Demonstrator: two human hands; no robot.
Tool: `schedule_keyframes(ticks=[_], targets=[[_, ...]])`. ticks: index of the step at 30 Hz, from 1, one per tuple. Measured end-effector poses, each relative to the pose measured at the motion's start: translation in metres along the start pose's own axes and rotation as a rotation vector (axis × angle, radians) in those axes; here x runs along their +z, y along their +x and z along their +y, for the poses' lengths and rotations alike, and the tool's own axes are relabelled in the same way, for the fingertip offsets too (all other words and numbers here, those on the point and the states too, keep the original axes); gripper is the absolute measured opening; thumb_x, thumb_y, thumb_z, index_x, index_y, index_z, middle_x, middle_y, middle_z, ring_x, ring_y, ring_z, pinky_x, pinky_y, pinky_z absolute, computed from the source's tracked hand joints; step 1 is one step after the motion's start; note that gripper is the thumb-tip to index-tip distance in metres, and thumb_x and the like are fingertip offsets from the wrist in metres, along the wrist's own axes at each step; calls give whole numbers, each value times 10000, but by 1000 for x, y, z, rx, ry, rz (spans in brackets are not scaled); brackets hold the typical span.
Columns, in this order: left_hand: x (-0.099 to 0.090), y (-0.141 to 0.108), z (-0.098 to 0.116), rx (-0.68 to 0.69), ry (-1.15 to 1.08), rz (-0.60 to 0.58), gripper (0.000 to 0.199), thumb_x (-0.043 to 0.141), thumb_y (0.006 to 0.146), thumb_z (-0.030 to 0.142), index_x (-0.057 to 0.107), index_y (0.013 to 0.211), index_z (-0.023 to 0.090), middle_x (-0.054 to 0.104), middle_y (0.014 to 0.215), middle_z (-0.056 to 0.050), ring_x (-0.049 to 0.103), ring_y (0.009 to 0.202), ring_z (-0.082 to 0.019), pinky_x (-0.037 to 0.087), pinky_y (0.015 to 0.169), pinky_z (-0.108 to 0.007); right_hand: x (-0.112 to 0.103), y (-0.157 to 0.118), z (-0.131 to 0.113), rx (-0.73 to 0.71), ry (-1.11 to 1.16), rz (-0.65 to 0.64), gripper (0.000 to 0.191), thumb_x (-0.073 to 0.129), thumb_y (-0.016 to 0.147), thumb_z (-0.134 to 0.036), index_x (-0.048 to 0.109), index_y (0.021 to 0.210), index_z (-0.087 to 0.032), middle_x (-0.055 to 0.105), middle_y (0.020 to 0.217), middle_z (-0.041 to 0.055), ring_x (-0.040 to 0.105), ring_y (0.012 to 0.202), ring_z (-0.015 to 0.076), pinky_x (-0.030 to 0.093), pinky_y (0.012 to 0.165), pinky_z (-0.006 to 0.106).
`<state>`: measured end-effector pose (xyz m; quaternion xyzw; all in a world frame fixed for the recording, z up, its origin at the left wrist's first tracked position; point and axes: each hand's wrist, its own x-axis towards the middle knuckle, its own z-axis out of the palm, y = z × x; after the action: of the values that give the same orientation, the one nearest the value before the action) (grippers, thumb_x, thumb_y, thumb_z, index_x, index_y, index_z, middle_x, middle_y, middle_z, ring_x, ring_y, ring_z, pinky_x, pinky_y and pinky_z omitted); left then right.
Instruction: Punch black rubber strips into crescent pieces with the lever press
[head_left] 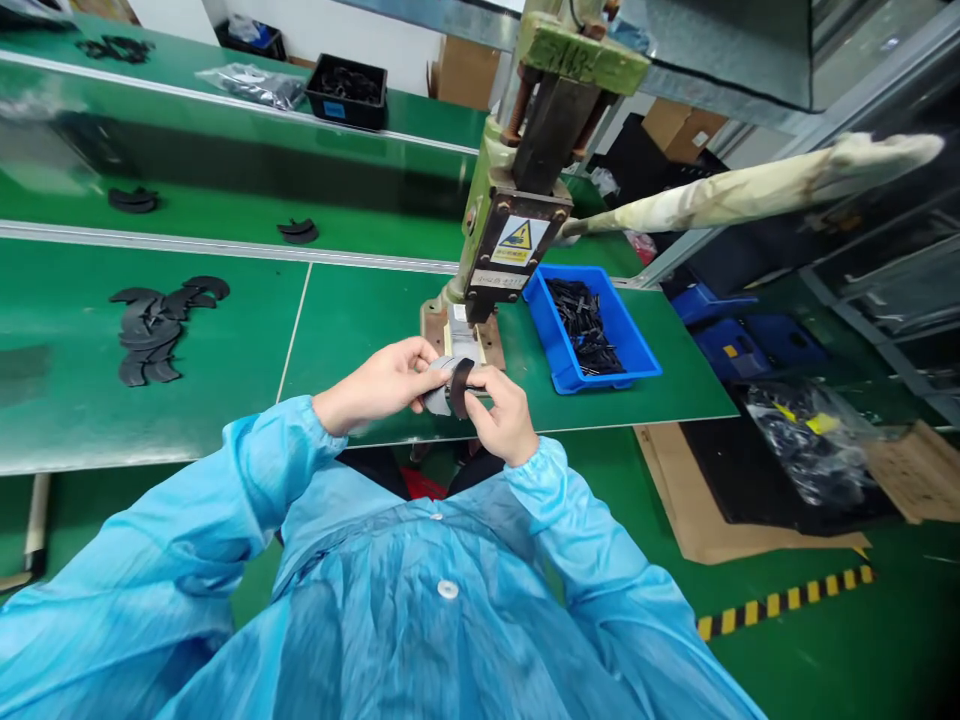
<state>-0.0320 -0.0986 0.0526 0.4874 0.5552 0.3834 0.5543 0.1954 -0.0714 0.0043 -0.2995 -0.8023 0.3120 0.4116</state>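
Observation:
Close to the front edge of the green table, my left hand [390, 382] pinches a grey curved piece [436, 400] between thumb and fingers. My right hand [504, 418] grips a dark, crescent-shaped piece [460, 390] right beside it. The two pieces touch or overlap; whether they are joined I cannot tell. Just beyond my fingers is the base [491, 345] of a green hand press [480, 200], with a pale fixture [465, 342] on it. The press head stands above this fixture. My fingers partly cover both pieces.
Right of the press stands a blue bin [636, 362] of small black parts. A long wrapped lever [720, 205] juts out to the right. Black crescent pieces [150, 335] lie piled at left. Behind are a conveyor-like strip [225, 180] and a black bin [319, 105].

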Motion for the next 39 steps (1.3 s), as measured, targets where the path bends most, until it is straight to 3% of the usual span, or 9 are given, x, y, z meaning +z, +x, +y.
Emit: schedule_keyframes(ticks=[3, 6, 13, 17, 19, 25, 31, 34, 39], targets=[[3, -9, -3, 203, 239, 165, 350, 805, 942, 521, 648, 939, 208, 638, 810, 0, 575, 681, -127, 463, 612, -255, -2, -1, 3, -72, -118, -48, 106, 597, 1061, -288, 680, 1082, -226, 756, 1012, 65, 685, 944, 192, 553, 866, 358], [7, -12, -5, 274, 375, 81, 369, 768, 959, 501, 624, 794, 203, 580, 785, -1, 509, 709, -136, 402, 628, -272, -2, -4, 4, -104, -168, -85, 105, 600, 1058, -292, 676, 1033, -225, 747, 972, 63, 676, 906, 193, 554, 842, 364], [10, -5, -16, 76, 82, 67, 451, 900, 827, 560, 624, 914, 214, 583, 761, 32, 520, 654, -114, 410, 572, -235, -4, -9, 0, -113, -64, -33, 77, 649, 1041, -278, 704, 1071, -234, 781, 1028, 68, 736, 958, 187, 608, 880, 366], [0, -2, -29, -70, -131, -152, 528, 870, 838, 669, 651, 876, 190, 627, 721, 6, 572, 576, -113, 453, 506, -231, -9, -9, 6, -69, -38, -99, 173, 671, 1036, -304, 721, 1195, -256, 806, 1153, 74, 765, 1095, 212, 632, 982, 401], [-16, 9, -42, -101, -167, -64, 520, 878, 853, 641, 647, 825, 176, 624, 680, 1, 560, 533, -98, 459, 482, -215, -16, -13, 14, 15, -61, -104, 276, 674, 1035, -333, 700, 1302, -267, 796, 1230, 82, 757, 1167, 229, 628, 1044, 428], [-89, 100, -73, -338, -337, 522, 355, 909, 889, 268, 570, 843, 172, 664, 731, -33, 660, 588, -110, 579, 565, -214, -55, -37, 44, 242, -68, 77, 261, 651, 1044, -370, 718, 1271, -259, 768, 1232, 98, 749, 1156, 234, 635, 1041, 439], [-133, 212, -60, -193, -307, 602, 276, 854, 910, 174, 595, 1002, 159, 719, 931, -76, 755, 805, -157, 644, 807, -311, -105, -32, 74, 351, -161, 203, 264, 649, 1030, -464, 755, 1184, -277, 795, 1141, 90, 768, 1069, 252, 656, 992, 473], [-134, 228, -72, -148, -242, 611, 300, 865, 874, 163, 606, 1024, 146, 718, 937, -83, 743, 813, -166, 631, 842, -344, -141, -19, 105, 442, -312, 208, 358, 593, 1032, -520, 735, 1239, -264, 795, 1217, 124, 768, 1113, 277, 647, 1053, 501], [-122, 196, -108, -18, -98, 538, 247, 829, 902, 258, 661, 1048, 151, 748, 928, -64, 704, 798, -142, 587, 812, -293, -194, 12, 173, 679, -729, -150, 547, 668, 931, -481, 694, 1393, -188, 721, 1447, 201, 708, 1330, 348, 557, 1217, 542]])
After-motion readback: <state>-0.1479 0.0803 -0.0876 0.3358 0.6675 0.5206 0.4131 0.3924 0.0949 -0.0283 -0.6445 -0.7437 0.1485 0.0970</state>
